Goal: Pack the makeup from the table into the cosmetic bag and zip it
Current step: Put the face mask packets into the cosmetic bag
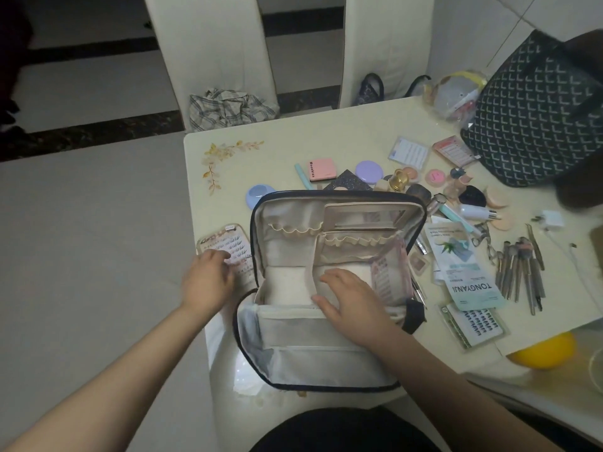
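The navy cosmetic bag (329,357) lies wide open on the table, its beige lining and elastic pockets showing. A flat lash box (390,275) stands on edge in its right compartment. My right hand (350,296) rests with spread fingers inside that compartment, beside the box. My left hand (208,277) lies on a false-eyelash tray (228,244) left of the bag; whether the fingers grip it I cannot tell. Loose makeup lies beyond and right of the bag: a pink compact (322,169), a purple compact (368,171), brushes (522,272), sheet masks (456,252).
A dark patterned tote (535,119) stands at the table's far right. Another lash tray (473,326) and a yellow round object (545,350) lie near the right front. A white charger with cable (553,220) sits right. Two chairs (215,53) stand behind the table.
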The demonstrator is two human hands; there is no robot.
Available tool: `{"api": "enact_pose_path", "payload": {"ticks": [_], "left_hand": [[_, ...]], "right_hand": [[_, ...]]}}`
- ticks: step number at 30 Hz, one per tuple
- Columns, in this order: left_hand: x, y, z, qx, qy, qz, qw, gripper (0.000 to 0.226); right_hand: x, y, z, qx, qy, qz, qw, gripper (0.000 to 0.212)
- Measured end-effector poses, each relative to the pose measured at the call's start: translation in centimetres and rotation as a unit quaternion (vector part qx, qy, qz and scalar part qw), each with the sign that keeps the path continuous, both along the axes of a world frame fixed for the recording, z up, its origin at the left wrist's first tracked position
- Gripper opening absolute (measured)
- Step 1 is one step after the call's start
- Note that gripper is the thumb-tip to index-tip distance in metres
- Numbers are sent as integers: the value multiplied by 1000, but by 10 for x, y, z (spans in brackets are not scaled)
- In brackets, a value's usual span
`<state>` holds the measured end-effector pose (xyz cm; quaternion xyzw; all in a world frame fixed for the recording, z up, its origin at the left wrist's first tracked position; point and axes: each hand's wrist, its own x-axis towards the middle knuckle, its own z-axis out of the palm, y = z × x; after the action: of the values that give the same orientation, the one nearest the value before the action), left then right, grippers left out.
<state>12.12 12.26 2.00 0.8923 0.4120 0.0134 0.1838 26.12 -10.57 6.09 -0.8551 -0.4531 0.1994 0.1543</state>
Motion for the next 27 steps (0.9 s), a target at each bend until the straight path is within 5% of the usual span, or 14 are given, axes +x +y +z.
{"api": "enact_pose_path", "payload": {"ticks": [3,7,10,16,18,20,24,27], "left_hand": [[7,12,-20,-73,129,-20,989,54],[17,17,-33,-126,164,-2,978,90],[26,13,-39,-152,94,51,983,96],[43,6,-50,-159,-30,160,974,62],[49,8,-47,-163,-63,213,961,64],[54,10,-45,-160,-50,249,954,81],[49,22,-49,-248,-19,410,878,129],[29,36,-58,-304,-92,431,845,97]], "right_hand": [[-3,5,-6,-22,34,-7,999,53],[-7,8,-9,-21,65,-31,997,46],[-7,8,-11,-19,64,-40,997,45],[-11,7,-11,-20,65,-56,996,71],[-11,7,-12,-19,64,-60,996,79],[-10,7,-13,-23,60,-58,996,65],[-7,8,-13,-27,62,-51,996,46],[-8,10,-11,-32,68,-45,996,65]]}}
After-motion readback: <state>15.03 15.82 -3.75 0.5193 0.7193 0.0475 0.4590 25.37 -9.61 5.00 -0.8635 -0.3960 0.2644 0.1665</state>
